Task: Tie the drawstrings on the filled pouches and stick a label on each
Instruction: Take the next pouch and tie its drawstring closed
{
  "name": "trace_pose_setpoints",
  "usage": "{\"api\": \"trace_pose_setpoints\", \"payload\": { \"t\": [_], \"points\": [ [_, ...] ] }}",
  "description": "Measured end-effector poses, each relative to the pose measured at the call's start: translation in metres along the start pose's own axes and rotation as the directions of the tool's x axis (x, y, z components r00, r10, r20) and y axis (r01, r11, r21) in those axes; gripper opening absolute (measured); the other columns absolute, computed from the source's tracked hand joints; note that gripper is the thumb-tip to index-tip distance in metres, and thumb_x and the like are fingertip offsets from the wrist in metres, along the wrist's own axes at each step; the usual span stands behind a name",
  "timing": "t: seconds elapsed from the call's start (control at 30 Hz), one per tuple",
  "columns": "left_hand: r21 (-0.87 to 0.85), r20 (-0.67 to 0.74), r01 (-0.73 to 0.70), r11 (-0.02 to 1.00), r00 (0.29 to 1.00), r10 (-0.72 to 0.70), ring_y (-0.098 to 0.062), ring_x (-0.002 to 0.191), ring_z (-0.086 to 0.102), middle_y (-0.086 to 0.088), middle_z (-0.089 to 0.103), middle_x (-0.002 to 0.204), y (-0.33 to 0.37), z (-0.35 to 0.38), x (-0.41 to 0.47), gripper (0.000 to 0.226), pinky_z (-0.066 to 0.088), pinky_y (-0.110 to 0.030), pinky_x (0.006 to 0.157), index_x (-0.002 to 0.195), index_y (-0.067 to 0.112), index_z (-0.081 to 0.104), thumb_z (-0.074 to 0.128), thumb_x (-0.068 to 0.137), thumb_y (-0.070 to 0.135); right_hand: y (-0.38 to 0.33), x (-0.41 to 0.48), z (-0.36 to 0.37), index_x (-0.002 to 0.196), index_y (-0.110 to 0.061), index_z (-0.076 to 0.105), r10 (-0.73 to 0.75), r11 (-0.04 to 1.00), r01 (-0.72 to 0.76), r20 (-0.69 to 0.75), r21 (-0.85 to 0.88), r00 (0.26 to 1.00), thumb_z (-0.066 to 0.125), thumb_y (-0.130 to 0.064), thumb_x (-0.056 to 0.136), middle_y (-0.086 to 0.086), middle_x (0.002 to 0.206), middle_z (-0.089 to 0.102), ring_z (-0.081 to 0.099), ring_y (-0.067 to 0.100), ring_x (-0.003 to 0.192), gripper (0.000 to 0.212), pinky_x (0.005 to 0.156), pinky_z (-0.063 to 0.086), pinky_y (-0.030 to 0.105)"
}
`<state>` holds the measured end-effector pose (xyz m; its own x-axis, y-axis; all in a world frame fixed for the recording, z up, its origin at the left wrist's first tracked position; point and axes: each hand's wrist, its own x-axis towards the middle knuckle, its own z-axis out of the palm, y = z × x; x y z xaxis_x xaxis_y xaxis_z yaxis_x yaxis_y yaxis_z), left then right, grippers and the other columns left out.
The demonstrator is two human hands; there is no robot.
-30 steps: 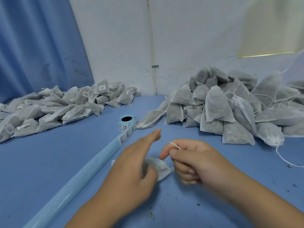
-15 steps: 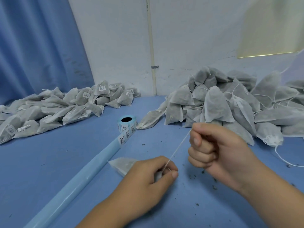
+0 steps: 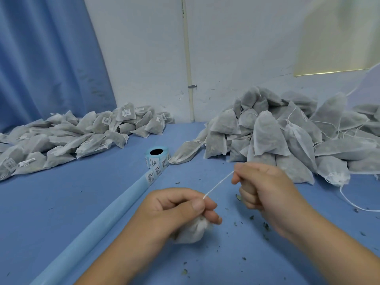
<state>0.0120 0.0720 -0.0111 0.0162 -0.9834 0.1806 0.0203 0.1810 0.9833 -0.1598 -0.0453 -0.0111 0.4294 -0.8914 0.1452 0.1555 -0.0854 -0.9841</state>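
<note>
My left hand point(image 3: 176, 210) grips the gathered neck of a small white pouch point(image 3: 190, 233), which bulges out below my fingers, low in the middle of the blue table. A white drawstring point(image 3: 219, 185) runs taut from that neck up and to the right. My right hand point(image 3: 261, 188) is a fist that pinches the string's far end. A roll of barcode labels point(image 3: 157, 157) stands behind my hands, with a strip of labels trailing from it. A heap of filled pouches with loose strings point(image 3: 287, 132) lies at the right. Labelled pouches point(image 3: 72, 136) lie piled at the left.
A long light-blue tube or strip point(image 3: 98, 221) runs diagonally from the label roll toward the near left. Dark herb crumbs point(image 3: 265, 225) dot the table near my right hand. A blue curtain point(image 3: 47, 56) and a white wall point(image 3: 236, 48) close the back.
My left hand has turned the pouch and bunched it under its fingers, and it moved a little to the right. My right hand still holds the string taut, now slightly farther right.
</note>
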Motion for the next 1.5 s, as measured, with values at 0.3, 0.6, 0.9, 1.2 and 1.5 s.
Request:
{"api": "trace_pose_setpoints", "payload": {
  "t": [0.3,0.6,0.9,1.2,1.5],
  "points": [
    [-0.149,0.098,0.112,0.983,0.99,-0.098,-0.027,0.068,0.071,-0.014,0.072,0.077,0.005,0.006,0.0,0.023,0.056,-0.031,0.065,0.079,0.01,0.077,0.082,0.069,0.03,0.003,-0.005,0.011,0.059,-0.028,0.067,-0.1,0.965,0.055,-0.167,-0.255,0.981,0.056,-0.031,0.093,-0.016,0.038,0.039,0.034,0.002,0.038,0.036,0.054,0.027,0.026],
    [-0.252,0.129,0.204,0.946,0.976,-0.176,-0.034,0.071,0.071,-0.02,0.07,0.076,0.004,0.008,0.0,0.018,0.057,-0.035,0.066,0.08,0.002,0.075,0.078,0.074,0.019,0.01,-0.001,0.005,0.067,-0.022,0.067,-0.165,0.934,0.085,-0.208,-0.348,0.964,0.056,-0.029,0.095,-0.015,0.036,0.036,0.033,0.005,0.035,0.031,0.041,0.027,0.013],
    [-0.422,-0.312,-0.177,0.889,0.949,0.041,-0.013,0.039,0.046,-0.005,0.057,0.058,0.013,0.005,0.002,0.04,0.042,-0.024,0.04,0.088,0.01,0.079,0.089,0.054,0.03,0.02,-0.015,0.029,0.067,-0.019,0.061,-0.352,0.721,0.339,0.102,-0.604,0.931,0.054,-0.029,0.094,-0.016,0.056,0.055,0.051,0.003,0.055,0.03,0.052,0.035,0.014],
    [0.608,-0.449,-0.145,0.781,0.748,0.489,0.005,0.07,0.064,0.018,0.072,0.075,0.012,-0.008,0.0,0.016,0.045,-0.007,0.062,0.07,0.03,0.079,0.074,0.083,0.02,0.01,-0.043,0.044,0.062,-0.016,0.042,-0.462,0.413,0.733,0.569,-0.541,0.68,0.041,-0.034,0.092,-0.004,0.053,0.038,0.037,0.016,0.049,0.035,0.05,0.032,0.032],
    [0.816,0.049,-0.308,0.489,0.88,0.472,0.0,0.059,0.055,0.011,0.064,0.067,0.002,-0.008,0.0,0.019,0.036,-0.006,0.057,0.081,0.025,0.076,0.063,0.087,0.036,-0.012,-0.038,0.029,0.057,-0.019,0.057,-0.409,0.894,0.404,0.017,-0.195,0.913,0.055,-0.033,0.08,-0.009,0.043,0.033,0.028,0.004,0.041,0.027,0.041,0.026,0.012]
  ]
}}
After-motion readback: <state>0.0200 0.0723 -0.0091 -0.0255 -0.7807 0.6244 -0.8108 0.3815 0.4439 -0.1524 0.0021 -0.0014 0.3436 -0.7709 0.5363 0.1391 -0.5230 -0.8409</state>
